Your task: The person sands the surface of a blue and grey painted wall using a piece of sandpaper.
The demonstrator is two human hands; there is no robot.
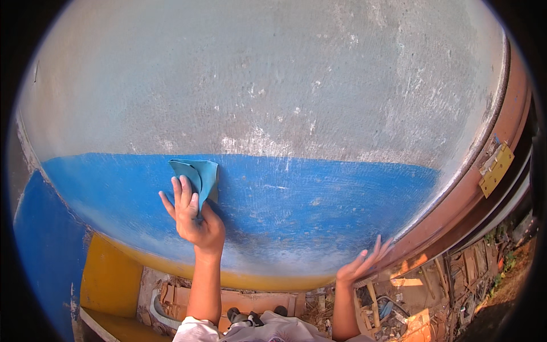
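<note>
In front of me rises a wall (319,199) painted blue low down and scuffed grey above, with white worn patches along the line between the colours. My left hand (196,216) holds a folded teal sheet of sandpaper (196,174) against the blue band, just below the grey. The thumb and a finger grip its lower end, while the other fingers are raised. Near the wall's lower right edge is my right hand (360,263), its fingers apart and holding nothing. Whether its fingertips touch the wall is unclear.
A reddish-brown frame (456,211) with a yellow metal hinge (496,170) borders the wall on the right. At left stand a blue side wall (43,251) and a yellow panel (108,276). Scrap wood and debris (410,308) lie on the ground at lower right.
</note>
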